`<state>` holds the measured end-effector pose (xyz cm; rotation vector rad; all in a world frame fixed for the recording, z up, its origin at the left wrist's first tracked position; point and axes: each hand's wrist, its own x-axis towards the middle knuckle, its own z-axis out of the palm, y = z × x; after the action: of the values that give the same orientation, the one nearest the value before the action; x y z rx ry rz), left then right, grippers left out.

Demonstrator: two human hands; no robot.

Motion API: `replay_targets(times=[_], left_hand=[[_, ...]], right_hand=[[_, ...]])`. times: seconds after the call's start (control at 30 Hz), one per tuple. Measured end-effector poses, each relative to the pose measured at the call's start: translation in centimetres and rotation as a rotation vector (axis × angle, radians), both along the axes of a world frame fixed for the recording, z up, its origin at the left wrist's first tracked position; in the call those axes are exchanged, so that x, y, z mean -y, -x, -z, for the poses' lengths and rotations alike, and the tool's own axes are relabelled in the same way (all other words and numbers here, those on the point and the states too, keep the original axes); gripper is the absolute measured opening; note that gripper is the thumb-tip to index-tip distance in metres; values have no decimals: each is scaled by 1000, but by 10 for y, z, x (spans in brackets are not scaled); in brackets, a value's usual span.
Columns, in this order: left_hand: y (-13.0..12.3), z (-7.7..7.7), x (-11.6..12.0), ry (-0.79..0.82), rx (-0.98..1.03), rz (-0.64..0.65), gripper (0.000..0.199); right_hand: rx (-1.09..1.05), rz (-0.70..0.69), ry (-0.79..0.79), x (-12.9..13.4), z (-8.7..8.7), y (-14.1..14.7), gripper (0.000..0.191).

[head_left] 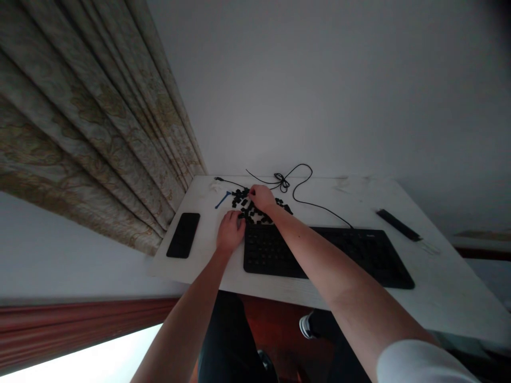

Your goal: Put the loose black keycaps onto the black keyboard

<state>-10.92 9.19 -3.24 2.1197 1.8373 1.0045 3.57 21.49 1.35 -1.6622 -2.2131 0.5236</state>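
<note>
The black keyboard lies on a white desk. Just above its top left corner sits a heap of loose black keycaps. The heap is long, not round. It runs along the keyboard's top edge, from left of the corner out to the right. Its little pieces face all ways, so the heap does not point anywhere.

The right hand is over the middle of the heap, with its fingers bent down onto the keycaps. The left hand is at the heap's low left end, just left of the keyboard's corner, with its fingers curled in. The right hand is more over the heap. Neither hand is flat and open, but I cannot tell if either one grips a keycap.

Left of the keyboard lie a black phone and a small blue tool. A black cable loops above the keyboard.
</note>
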Motion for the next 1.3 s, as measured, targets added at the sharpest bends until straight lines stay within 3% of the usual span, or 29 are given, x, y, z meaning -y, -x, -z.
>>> replay_targets(times=[0.1,0.27,0.4,0.57,0.77,0.9,1.13,1.3], left_hand=[[0,-1,0,2,3,-4,24],[0,-1,1,-1,-3,-7,23],[-1,-2,1,-11,-8,-1,20],[-3,-8,7,-40,7,-15,20],[-14,-21,23,-153,84,-45,20],[-51,-38,49,-202,241,15,18],[-139,-62,118,25,640,413,29],[-158,-67,135,28,653,423,22]], right_hand=[[-273,143,68,4,2,-7,17],[-997,324,305,31,6,-32,2],[-1335,369,436,66,3,-63,17],[-1533,255,558,124,-11,-102,19],[-1659,190,562,185,-26,-136,23],[-1632,211,532,210,-32,-147,22],[-1554,221,447,245,-34,-151,29],[-1573,233,444,263,-31,-157,24]])
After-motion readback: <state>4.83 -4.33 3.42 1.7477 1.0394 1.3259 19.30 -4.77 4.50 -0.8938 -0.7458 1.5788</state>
